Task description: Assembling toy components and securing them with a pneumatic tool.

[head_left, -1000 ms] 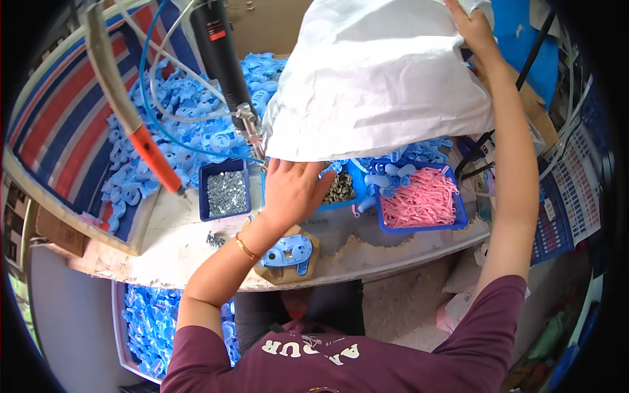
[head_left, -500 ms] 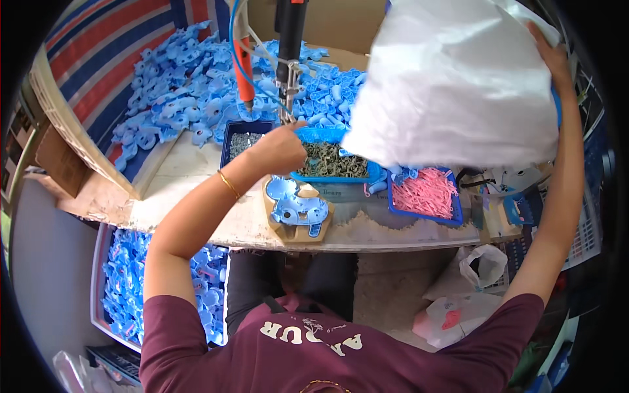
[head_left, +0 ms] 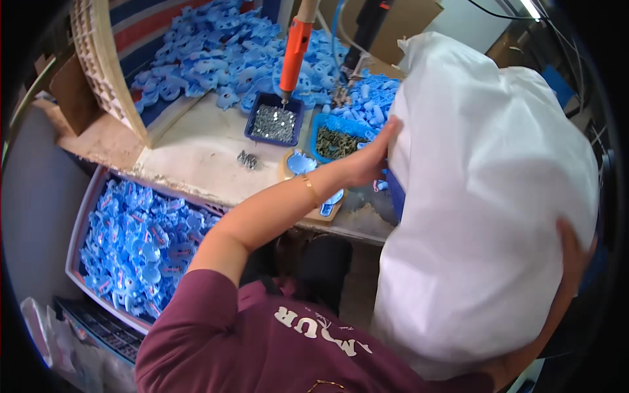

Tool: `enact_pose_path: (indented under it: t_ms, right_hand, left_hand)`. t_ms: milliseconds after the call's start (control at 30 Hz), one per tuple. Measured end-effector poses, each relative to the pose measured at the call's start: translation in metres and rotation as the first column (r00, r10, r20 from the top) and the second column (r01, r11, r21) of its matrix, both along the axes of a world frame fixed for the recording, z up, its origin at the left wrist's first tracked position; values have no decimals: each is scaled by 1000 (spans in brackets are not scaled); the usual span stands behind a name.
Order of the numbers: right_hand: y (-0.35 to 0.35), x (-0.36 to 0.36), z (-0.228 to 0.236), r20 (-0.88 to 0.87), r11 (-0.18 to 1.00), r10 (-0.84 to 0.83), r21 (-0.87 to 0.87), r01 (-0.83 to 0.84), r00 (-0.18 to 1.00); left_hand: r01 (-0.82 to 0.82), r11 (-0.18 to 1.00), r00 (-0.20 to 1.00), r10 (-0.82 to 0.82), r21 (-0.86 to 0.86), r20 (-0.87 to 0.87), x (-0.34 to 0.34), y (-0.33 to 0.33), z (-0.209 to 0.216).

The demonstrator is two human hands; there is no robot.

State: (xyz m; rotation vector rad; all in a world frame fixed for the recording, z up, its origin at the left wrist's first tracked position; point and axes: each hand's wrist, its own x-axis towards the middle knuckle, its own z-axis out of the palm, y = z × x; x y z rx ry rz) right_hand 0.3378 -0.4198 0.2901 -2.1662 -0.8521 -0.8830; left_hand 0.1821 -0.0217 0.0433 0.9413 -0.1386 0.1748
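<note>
A large, full white sack (head_left: 485, 190) fills the right side of the view, upright and close to my body. My left hand (head_left: 375, 156) presses against its left side, thumb up and the other fingers partly hidden by the sack. My right hand (head_left: 572, 255) holds it from the right, the arm wrapped round its outer side. Beneath my left forearm, a wooden block fixture (head_left: 289, 171) carries a blue plastic part (head_left: 302, 163), partly covered by the arm. The sack hides the right end of the table.
An orange electric screwdriver (head_left: 295, 59) hangs over a dark blue tray of screws (head_left: 274, 123). Behind it lies a heap of blue plastic parts (head_left: 229, 52). A light blue tray (head_left: 319, 124) holds small dark pieces. A bin (head_left: 73, 252) of blue parts stands at lower left.
The sack has come down and nearer to me, covering the tray of pink pieces. My left hand has moved right from the trays onto the sack; my right hand is lower. The view has turned.
</note>
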Motion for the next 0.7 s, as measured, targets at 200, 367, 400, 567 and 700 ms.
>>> enact_pose_path:
  t_ms: [200, 367, 400, 567, 700]
  right_hand:
    - [-57, -121, -66, -184, 979, -188, -119, 168, 965]
    - [-142, -97, -143, -459, 969, -247, -135, 207, 853]
    - [-184, -76, -172, -493, 987, -145, -8, 162, 858]
    - [-143, -110, -227, 209, 965, -256, 110, 237, 944]
    - [-77, -56, -235, 284, 987, -125, 130, 91, 951]
  left_hand:
    - [21, 998, 955, -2, -60, 296, -5, -87, 20]
    - [-120, 945, 871, -47, 305, 488, -26, -157, -28]
    - [-166, 836, 916, -64, 523, 395, -32, -174, -34]
    - [-373, 794, 710, -88, 479, 699, -76, -201, -13]
    - [-540, 709, 673, 41, 452, 739, -103, -176, -9]
